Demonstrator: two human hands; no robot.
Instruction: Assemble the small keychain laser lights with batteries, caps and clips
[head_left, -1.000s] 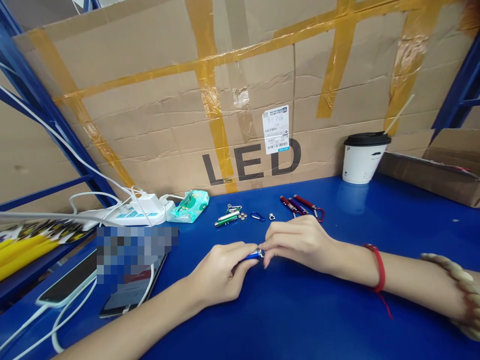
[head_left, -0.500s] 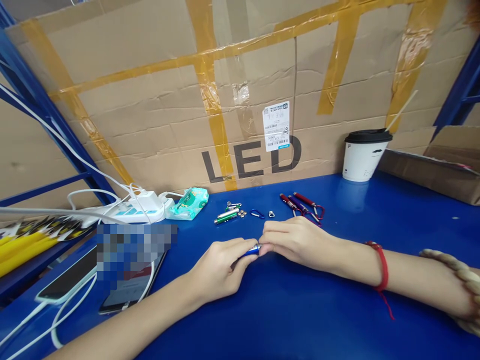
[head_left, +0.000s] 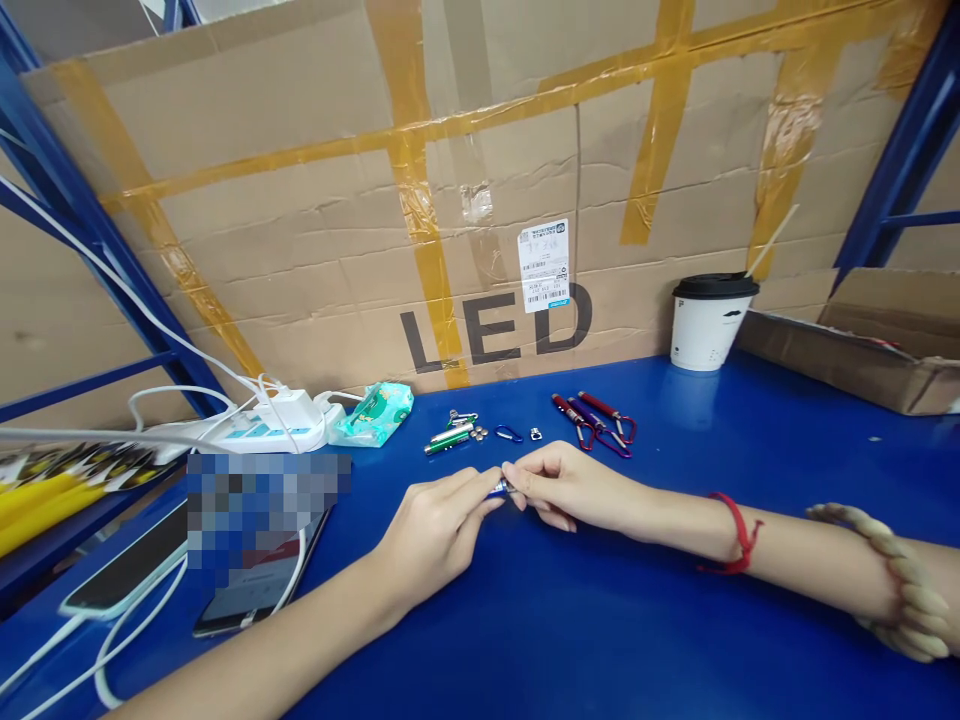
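Between my hands is a slim blue mini flashlight (head_left: 497,489) with a silver end. My left hand (head_left: 435,530) is closed around its body, hiding most of it. At the silver end, the thumb and fingers of my right hand (head_left: 574,485) are pinched together. Beyond the hands lie a blue carabiner (head_left: 508,434), a small silver metal part (head_left: 535,434) and several button cells (head_left: 480,433). A green tube (head_left: 448,441) rests beside a silver one (head_left: 452,432). Red (head_left: 604,406) and purple mini flashlights (head_left: 595,411) with carabiners lie to the right.
A paper cup (head_left: 709,325) with a black lid stands back right, near an open cardboard box (head_left: 892,370). Left are a green tissue pack (head_left: 375,415), a white power strip (head_left: 270,430), cables and phones (head_left: 131,560). A large cardboard sheet (head_left: 300,250) walls off the back.
My right hand has turned at the flashlight's silver end, and its lower fingers now show beneath. The view has shifted slightly; my left hand keeps its hold.
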